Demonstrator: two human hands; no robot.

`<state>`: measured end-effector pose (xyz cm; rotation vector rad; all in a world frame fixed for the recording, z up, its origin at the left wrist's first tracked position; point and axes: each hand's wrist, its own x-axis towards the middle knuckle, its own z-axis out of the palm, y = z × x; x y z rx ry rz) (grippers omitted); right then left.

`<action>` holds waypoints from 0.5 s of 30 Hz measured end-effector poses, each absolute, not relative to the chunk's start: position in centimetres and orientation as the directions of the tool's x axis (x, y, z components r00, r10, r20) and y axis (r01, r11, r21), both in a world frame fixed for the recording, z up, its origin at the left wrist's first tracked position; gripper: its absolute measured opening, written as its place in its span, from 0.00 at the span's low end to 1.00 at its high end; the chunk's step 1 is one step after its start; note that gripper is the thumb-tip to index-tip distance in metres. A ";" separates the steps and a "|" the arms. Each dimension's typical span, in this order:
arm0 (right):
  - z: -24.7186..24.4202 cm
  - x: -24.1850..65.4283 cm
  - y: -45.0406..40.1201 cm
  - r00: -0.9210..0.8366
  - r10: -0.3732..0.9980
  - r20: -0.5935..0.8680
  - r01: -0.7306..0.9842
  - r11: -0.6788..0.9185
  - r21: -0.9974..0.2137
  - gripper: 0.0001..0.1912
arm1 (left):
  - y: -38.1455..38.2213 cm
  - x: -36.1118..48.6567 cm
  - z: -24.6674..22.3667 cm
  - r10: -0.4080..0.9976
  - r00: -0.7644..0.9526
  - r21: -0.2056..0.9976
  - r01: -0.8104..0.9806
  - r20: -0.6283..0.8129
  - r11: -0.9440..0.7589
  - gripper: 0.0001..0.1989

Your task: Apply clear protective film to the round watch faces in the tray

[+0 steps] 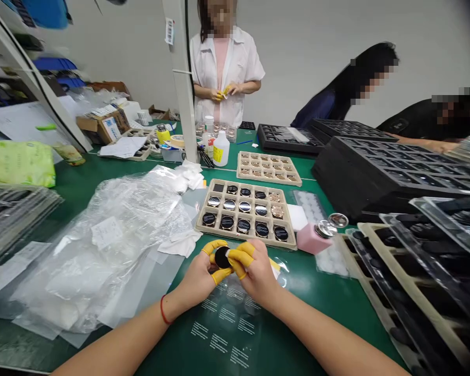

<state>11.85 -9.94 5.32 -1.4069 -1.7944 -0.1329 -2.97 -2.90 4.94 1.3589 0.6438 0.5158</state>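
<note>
My left hand (203, 271), with yellow finger cots, grips a round black watch face (222, 257) by its rim between thumb and fingers. Closed against the face's right side, my right hand (254, 266) also wears yellow finger cots and pinches a small white scrap, whose kind is too small to tell. Just beyond the hands lies a beige compartment tray (247, 241) with rows of round watch faces, most dark and a few gold-coloured. Below the hands, a transparent sheet of films with white print (223, 313) lies on the green table.
Crumpled plastic bags (102, 250) and white tissues (180, 243) cover the left. A pink pump bottle (315, 237) stands right of the tray. Stacked black trays (352, 177) and strap trays (415, 261) fill the right. Behind the table stands a co-worker (227, 68); two other people are at right.
</note>
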 end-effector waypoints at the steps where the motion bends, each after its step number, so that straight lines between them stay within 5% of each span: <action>1: 5.2 11.5 -10.2 -0.047 0.759 0.650 0.843 0.379 -0.382 0.07 | -2.9 -3.0 4.9 0.674 0.729 0.989 0.029 -0.122 0.147 0.25; 6: 4.8 10.7 -9.5 -0.096 0.740 0.666 0.849 0.410 -0.334 0.08 | -3.0 -3.1 4.4 0.637 0.765 0.995 0.046 -0.091 0.087 0.24; 11: 5.2 14.3 -7.8 0.171 0.826 0.538 0.828 0.175 -0.532 0.08 | -2.2 -3.0 4.9 0.735 0.665 0.978 -0.030 -0.136 0.209 0.28; 15: 6.6 16.2 -9.3 0.122 0.878 0.463 0.780 0.204 -0.592 0.13 | -0.5 -3.5 6.1 0.802 0.576 0.955 -0.114 -0.160 0.273 0.30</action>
